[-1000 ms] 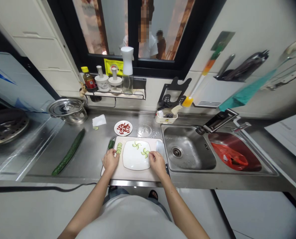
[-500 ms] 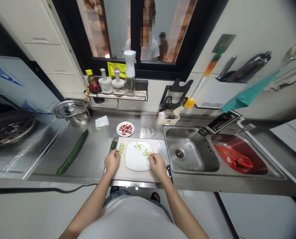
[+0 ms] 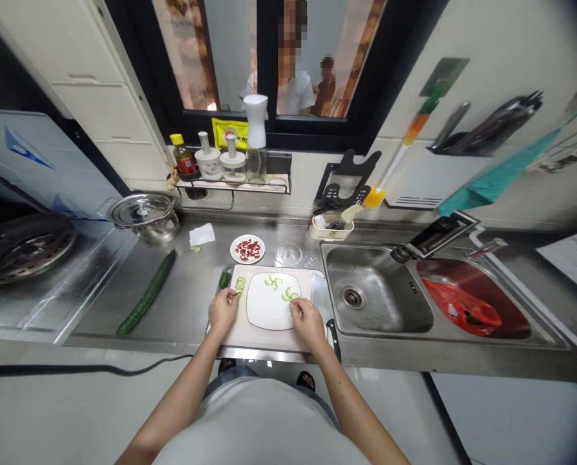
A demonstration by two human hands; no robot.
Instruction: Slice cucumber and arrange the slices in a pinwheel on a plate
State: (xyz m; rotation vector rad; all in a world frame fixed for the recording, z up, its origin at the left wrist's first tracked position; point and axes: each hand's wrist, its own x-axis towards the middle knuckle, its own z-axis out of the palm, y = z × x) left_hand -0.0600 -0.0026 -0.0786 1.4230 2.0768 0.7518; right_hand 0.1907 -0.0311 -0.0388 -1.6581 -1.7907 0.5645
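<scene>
- Head view: a white plate (image 3: 271, 313) sits on a pale cutting board (image 3: 249, 340), in front of the person.
- Past the plate is a small dish (image 3: 232, 250) with red bits (image 3: 248, 248) in it.
- Right of the plate, a knife (image 3: 335, 339) lies with its black handle toward the person. Farther right is the sink (image 3: 389, 300).
- Left of the plate, well apart, lies a long green cucumber (image 3: 147, 296). It slants, and its far end leans toward the plate's side.
- Much farther left and past the plate stands a shiny pot (image 3: 157, 229).
- A row of cucumber slices (image 3: 240, 284) is just left of the plate. The row's long way runs away from the person.
- Curved green slices (image 3: 273, 281) sit in two bunches, at the plate's far edge and right edge.
- The left hand (image 3: 223, 312) has its fingertips close together at the row's near end. I cannot tell if it grips a slice.
- The right hand (image 3: 308, 321) hides some of the plate's right edge. Its fingertips bunch by the slices there; I cannot tell if they hold one.
</scene>
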